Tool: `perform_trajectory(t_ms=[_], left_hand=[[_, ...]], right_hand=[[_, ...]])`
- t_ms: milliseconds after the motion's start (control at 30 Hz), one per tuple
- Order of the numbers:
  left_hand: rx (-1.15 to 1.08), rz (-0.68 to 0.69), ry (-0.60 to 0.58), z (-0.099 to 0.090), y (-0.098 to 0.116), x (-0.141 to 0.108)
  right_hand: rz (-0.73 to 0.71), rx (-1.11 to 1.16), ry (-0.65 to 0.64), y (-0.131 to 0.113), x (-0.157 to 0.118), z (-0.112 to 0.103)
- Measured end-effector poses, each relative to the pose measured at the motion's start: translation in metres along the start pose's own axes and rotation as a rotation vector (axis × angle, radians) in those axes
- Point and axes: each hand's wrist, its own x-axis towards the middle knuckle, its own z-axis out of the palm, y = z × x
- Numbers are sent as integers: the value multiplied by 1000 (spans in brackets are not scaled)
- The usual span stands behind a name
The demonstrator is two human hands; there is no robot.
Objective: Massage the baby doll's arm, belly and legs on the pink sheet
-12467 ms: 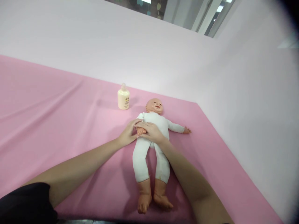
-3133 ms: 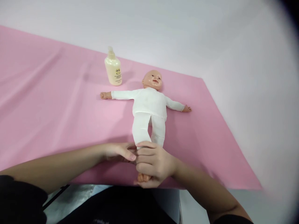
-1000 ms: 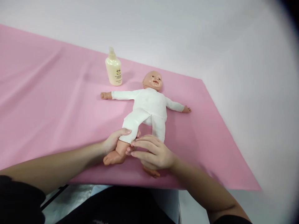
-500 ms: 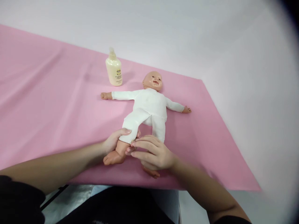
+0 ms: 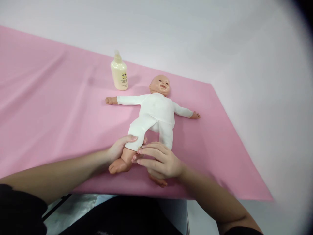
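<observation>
A baby doll in a white cloth body lies on its back, arms spread and bare feet toward me. My left hand is closed around its leg on the left, thumb on the white cloth above the ankle and fingers passing underneath. Beside the inner side of that same leg is my right hand, its fingers stretched out and slightly apart, fingertips at the cloth's hem near my left fingertips. It covers part of the doll's other leg; that foot shows below it. My right thumb is hidden.
A pale yellow pump bottle with a printed label stands upright beyond the doll's outstretched arm on the left. Pink cloth covers the table, with its front edge just before my body. A white wall or backdrop rises behind.
</observation>
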Motion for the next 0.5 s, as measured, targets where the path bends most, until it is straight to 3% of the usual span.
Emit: perform_trajectory(t_ms=[300,500], left_hand=[[-6,6,36,3,-2,0],[-17,12,35,-2,-2,2]], right_hand=[[15,-10,-16,2,-5,4],[24,15,87,9,1,-2]])
